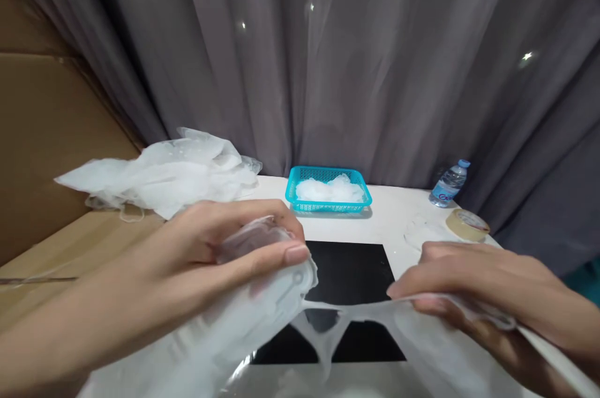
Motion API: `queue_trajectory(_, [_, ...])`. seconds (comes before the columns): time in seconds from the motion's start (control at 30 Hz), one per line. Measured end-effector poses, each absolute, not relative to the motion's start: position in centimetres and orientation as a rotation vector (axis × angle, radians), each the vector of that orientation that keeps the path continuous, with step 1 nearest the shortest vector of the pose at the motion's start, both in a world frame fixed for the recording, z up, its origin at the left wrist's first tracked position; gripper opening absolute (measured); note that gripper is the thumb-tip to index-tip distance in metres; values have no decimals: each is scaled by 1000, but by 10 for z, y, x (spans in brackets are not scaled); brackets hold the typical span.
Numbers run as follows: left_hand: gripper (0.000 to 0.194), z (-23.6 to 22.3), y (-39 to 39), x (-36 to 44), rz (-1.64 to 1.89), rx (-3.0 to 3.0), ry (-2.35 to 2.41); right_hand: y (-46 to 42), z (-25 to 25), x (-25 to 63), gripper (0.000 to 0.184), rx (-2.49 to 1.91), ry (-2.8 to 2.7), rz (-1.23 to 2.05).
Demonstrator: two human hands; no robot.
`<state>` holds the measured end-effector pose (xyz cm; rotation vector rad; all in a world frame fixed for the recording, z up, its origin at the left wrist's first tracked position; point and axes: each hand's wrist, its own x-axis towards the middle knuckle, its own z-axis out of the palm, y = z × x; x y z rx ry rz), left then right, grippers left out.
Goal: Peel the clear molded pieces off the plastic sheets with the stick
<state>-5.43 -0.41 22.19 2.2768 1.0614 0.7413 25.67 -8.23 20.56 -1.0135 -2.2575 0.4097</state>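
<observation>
My left hand (248, 242) grips a white, translucent plastic bag (253, 304), its thumb on top and its fingers curled behind. Whatever may be inside the bag cannot be made out. On the right, my right hand (487, 298) pinches a stretched edge of thin whitish plastic film (422, 329) between thumb and fingers. Between the two hands the film is pulled taut, with gaps and a hanging, pointed strip in the middle. Beneath it lies a black rectangular mat (351, 267) on the white table (323, 229).
A turquoise basket (328, 207) at the back holds white plastic pieces. Crumpled white bags (178, 170) are heaped on a cardboard box (60, 242) at left. A water bottle (447, 185) and a tape roll (466, 225) stand at right. Grey curtains (328, 73) hang behind.
</observation>
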Motion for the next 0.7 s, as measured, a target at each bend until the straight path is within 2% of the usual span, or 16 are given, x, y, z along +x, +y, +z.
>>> queue_trajectory(0.1, [24,230,17,-47,486,2335,1017,-60,210,256,12,-966,-2287,444])
queue_trajectory(0.17, [31,215,46,-39,374,2346,985,-26,193,255,15,-924,-2365,462])
queue_trajectory(0.3, [43,146,102,-25,245,2295,915,45,123,248,17,-1059,-2517,456])
queue_trajectory(0.37, [44,108,117,-24,211,2291,915,64,86,246,17,-1115,-2519,443])
queue_trajectory(0.53, [50,54,125,-23,348,2338,1025,74,35,244,27,-1221,-2462,413])
queue_trajectory(0.7, [37,31,105,-13,583,2460,1059,81,23,253,36,-1236,-2432,407])
